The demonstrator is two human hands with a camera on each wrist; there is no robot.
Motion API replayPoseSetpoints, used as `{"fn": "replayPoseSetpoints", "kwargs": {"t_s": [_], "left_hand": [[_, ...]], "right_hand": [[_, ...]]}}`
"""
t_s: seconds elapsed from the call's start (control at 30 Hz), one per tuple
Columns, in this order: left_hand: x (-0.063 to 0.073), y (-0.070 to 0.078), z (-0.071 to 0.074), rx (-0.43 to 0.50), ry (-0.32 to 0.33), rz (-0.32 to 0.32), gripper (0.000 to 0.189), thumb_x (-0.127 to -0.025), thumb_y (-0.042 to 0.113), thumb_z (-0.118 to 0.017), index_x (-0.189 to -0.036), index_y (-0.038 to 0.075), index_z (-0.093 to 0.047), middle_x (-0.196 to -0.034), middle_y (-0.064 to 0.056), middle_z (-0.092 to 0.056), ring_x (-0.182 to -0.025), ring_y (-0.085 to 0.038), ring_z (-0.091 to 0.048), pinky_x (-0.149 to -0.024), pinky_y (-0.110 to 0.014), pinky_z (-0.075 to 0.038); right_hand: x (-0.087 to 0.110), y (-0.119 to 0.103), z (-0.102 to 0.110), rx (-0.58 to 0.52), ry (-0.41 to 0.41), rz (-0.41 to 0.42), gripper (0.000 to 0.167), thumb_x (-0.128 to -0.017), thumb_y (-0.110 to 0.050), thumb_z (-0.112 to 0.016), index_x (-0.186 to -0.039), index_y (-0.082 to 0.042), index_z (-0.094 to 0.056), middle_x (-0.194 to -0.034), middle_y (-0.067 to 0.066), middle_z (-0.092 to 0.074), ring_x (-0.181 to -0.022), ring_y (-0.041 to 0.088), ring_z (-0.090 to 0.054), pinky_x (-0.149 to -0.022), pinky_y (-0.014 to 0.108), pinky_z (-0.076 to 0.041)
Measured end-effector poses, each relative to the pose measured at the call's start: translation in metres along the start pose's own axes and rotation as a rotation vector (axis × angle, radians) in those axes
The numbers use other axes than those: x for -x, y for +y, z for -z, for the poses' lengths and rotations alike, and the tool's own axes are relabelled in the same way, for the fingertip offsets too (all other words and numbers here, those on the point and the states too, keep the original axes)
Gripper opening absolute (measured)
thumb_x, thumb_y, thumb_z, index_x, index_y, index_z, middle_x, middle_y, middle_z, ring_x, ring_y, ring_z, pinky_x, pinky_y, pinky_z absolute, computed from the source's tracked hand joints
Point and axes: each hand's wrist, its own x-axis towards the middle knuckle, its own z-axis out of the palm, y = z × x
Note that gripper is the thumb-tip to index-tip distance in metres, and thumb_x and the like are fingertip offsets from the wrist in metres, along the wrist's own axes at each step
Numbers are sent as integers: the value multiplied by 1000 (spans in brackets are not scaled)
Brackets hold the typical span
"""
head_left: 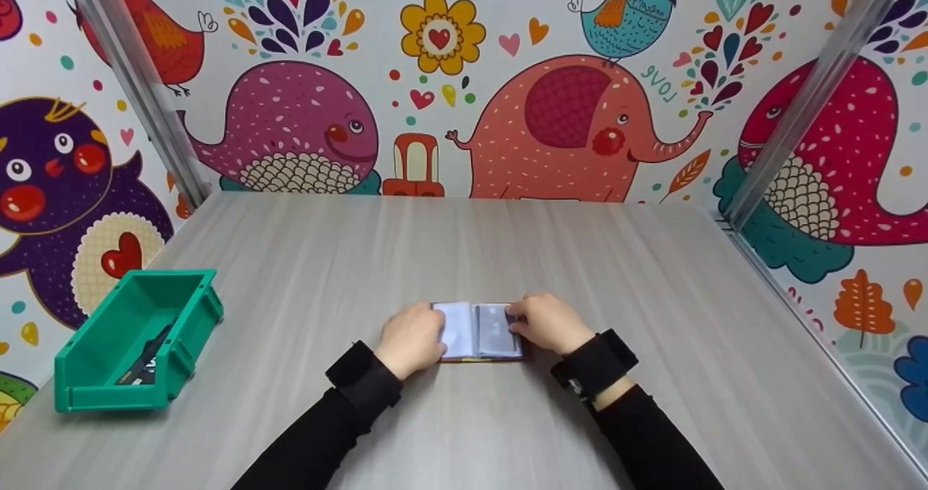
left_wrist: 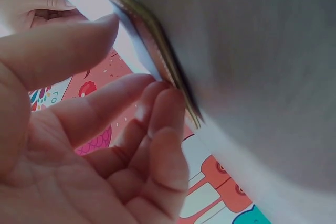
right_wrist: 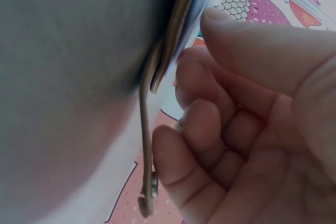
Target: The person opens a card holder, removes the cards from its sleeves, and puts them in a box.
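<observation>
An open card holder [head_left: 457, 330] with clear plastic sleeves lies on the table in front of me. My left hand [head_left: 413, 339] holds its left edge, the thumb over the sleeves and the other fingers curled at the rim. At the opposite side, my right hand [head_left: 554, 323] pinches the right edge near the upper corner. A brown strap [right_wrist: 144, 145] with a metal snap sticks out from the cover beside the right fingertips in the right wrist view. The cover's edge [left_wrist: 152, 35] looks brown and stitched in the left wrist view.
To the left stands a green plastic bin [head_left: 185, 345] with dark, card-like items [head_left: 145, 359] inside. The pale wood-grain table [head_left: 464, 251] ends at walls [head_left: 500, 11] printed with cartoon animals. Metal posts [head_left: 138, 77] rise at the back corners.
</observation>
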Motion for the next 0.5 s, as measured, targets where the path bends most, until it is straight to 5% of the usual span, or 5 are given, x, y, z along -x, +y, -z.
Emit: {"fn": "replayPoseSetpoints", "kwargs": {"t_s": [0.23,0.4,0.5], "left_hand": [[0,-1,0,-1,1,-6,19,-72,11,-79,-75,2,-62,-83,-14,-60,-74,-31,-58,-64,-48,-49],[1,0,1,-6,1,-5,20,-72,11,-78,-74,3,-60,-84,-14,-60,-77,-32,-59,-65,-48,-49],[1,0,1,-5,0,1,20,-72,11,-79,-74,3,-60,-85,-14,-60,-77,-32,-59,-65,-48,-49]], "right_hand": [[-1,-1,1,-13,9,16,5,-80,-4,-78,-81,-5,-72,-76,4,-66,-69,21,-60,-64,38,-50],[-2,-1,2,-34,-5,44,34,-76,-5,-78,-62,-12,-48,-62,-6,-47,-58,13,-42,-53,30,-38],[-3,-2,3,-45,-15,49,33,-75,-5,-79,-62,-14,-51,-63,-9,-48,-58,10,-41,-52,29,-37]]}}
